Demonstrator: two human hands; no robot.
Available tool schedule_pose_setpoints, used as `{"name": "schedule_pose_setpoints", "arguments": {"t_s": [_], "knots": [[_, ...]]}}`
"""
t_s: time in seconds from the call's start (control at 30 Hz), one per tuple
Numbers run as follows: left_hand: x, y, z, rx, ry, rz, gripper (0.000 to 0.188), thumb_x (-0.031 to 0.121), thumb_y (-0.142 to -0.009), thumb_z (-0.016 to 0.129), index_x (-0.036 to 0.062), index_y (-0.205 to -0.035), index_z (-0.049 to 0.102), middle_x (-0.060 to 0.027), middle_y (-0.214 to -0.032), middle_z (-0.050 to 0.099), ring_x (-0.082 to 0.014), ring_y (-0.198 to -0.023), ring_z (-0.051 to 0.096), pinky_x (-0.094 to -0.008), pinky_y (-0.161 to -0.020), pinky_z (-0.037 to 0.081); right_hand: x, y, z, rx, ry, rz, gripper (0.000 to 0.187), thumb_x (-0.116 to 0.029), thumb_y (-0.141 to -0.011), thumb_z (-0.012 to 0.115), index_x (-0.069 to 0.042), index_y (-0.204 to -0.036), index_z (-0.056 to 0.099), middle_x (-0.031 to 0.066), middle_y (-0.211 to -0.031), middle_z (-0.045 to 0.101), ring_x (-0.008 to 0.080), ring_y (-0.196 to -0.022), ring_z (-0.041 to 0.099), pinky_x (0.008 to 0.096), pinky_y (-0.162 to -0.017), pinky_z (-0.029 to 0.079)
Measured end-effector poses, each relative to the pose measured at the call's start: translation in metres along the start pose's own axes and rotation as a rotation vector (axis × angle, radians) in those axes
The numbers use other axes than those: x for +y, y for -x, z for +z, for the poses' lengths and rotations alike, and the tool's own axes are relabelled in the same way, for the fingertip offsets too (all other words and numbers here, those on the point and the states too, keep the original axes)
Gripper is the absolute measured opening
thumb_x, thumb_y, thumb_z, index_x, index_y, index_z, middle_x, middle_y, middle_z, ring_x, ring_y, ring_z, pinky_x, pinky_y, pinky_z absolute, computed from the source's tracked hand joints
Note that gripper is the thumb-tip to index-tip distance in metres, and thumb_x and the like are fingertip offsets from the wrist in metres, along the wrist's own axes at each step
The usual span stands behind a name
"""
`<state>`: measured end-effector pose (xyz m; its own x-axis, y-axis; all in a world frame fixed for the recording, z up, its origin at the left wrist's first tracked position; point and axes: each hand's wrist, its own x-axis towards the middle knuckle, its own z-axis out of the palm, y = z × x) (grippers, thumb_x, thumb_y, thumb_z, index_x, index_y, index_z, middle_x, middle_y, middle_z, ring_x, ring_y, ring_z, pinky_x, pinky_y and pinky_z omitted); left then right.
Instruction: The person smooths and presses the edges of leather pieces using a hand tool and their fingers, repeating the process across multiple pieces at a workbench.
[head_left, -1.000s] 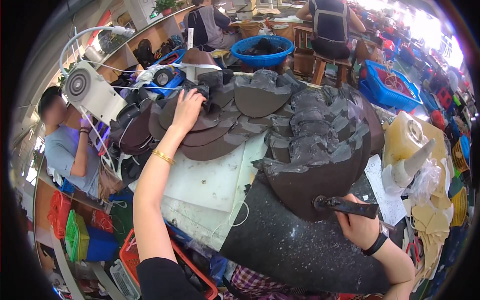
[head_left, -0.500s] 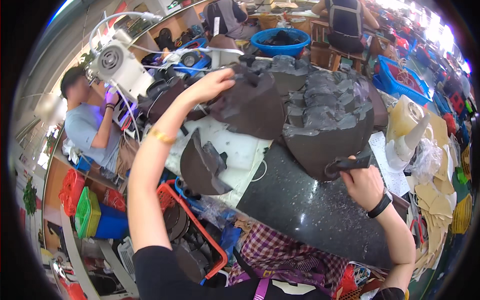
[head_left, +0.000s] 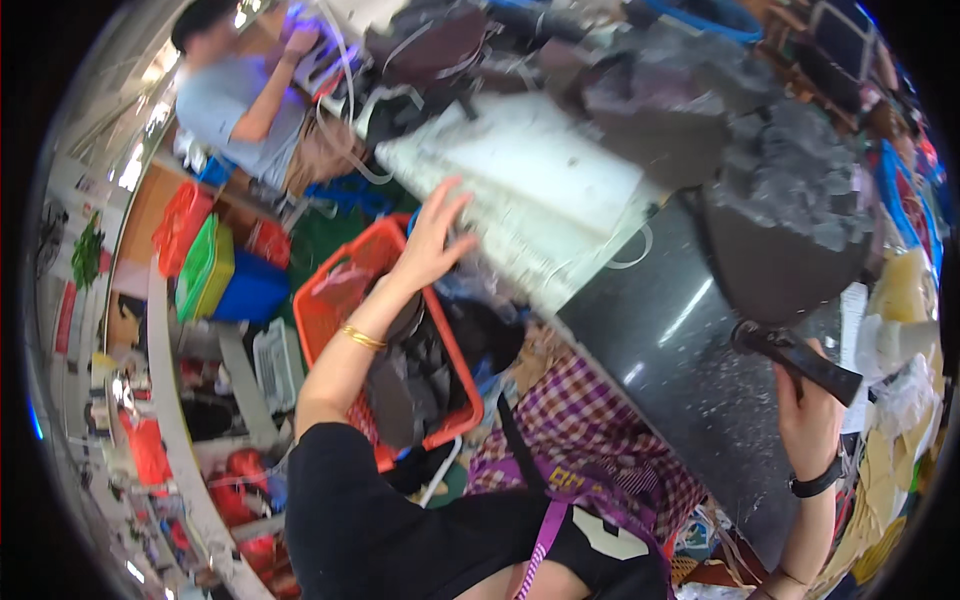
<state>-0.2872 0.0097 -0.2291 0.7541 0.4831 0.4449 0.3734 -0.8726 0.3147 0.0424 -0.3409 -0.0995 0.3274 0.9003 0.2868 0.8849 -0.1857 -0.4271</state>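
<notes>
My left hand (head_left: pixel 435 240) is empty, its fingers spread, at the near left edge of a white board (head_left: pixel 550 160). Below it stands a red-orange basket (head_left: pixel 465 375) holding dark flat pieces (head_left: pixel 410 385). On the right, my right hand (head_left: pixel 808 415) grips a black hammer-like tool (head_left: pixel 800 362) by its handle. Its rounded end lies close to the near edge of a dark curved sheet piece (head_left: pixel 785 270). Overlapping grey-edged dark pieces (head_left: pixel 800 165) lie beyond it, and another dark sheet (head_left: pixel 665 150) rests to their left.
A black speckled tabletop (head_left: pixel 665 350) lies between my hands. Clear plastic bags (head_left: pixel 895 365) and tan scraps (head_left: pixel 890 450) sit at the right. Another person (head_left: pixel 235 110) works at the far left. Green and blue bins (head_left: pixel 245 275) stand on the left.
The view has turned left and down. My left hand has come from the far dark pieces back to the basket side and opened. The curved dark piece is gone from the white board.
</notes>
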Motion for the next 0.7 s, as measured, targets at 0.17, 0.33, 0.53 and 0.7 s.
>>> {"name": "schedule_pose_setpoints", "arguments": {"t_s": [0.17, 0.33, 0.53, 0.7], "knots": [[-0.004, 0.063, 0.043, 0.004, 0.19, -0.415, 0.019, 0.011, -0.087, 0.057, 0.0007, -0.101, 0.064, -0.0153, -0.102, 0.064, -0.0271, -0.095, 0.063, -0.0349, -0.083, 0.049, -0.02, -0.028, 0.032, -0.065, 0.167, -0.248, 0.04, 0.002, -0.07, 0.058, 0.001, -0.11, 0.054, 0.0158, -0.088, 0.052, 0.0341, -0.079, 0.055, 0.0416, -0.068, 0.045], [-0.022, 0.06, 0.099, -1.031, 0.0, -0.237, 0.037, 0.035, -0.082, 0.063, 0.0027, -0.1, 0.068, -0.0137, -0.099, 0.068, -0.0343, -0.091, 0.064, -0.0418, -0.078, 0.051, -0.018, -0.051, 0.081, -0.096, 0.34, -0.273, 0.039, 0.005, -0.074, 0.053, 0.0, -0.112, 0.053, 0.0149, -0.094, 0.052, 0.0325, -0.088, 0.054, 0.0408, -0.075, 0.045], [0.021, 0.091, 0.184, -1.629, -0.551, 0.041, 0.052, 0.054, -0.072, 0.069, 0.0091, -0.097, 0.074, -0.0088, -0.09, 0.07, -0.0294, -0.085, 0.067, -0.0538, -0.058, 0.052, -0.015, -0.046, 0.081, -0.197, 0.289, -0.224, 0.048, 0.01, -0.067, 0.053, 0.0, -0.114, 0.053, 0.0163, -0.097, 0.053, 0.0347, -0.089, 0.053, 0.0428, -0.078, 0.045], [0.062, 0.104, 0.153, -1.594, -0.419, 0.231, 0.06, 0.051, -0.068, 0.075, 0.004, -0.105, 0.07, -0.0058, -0.097, 0.069, -0.0311, -0.083, 0.065, -0.0508, -0.055, 0.056, -0.007, -0.05, 0.087, -0.162, 0.277, -0.2, 0.045, 0.01, -0.068, 0.053, 0.001, -0.112, 0.052, 0.0174, -0.099, 0.052, 0.0359, -0.091, 0.053, 0.0432, -0.079, 0.044]]}}
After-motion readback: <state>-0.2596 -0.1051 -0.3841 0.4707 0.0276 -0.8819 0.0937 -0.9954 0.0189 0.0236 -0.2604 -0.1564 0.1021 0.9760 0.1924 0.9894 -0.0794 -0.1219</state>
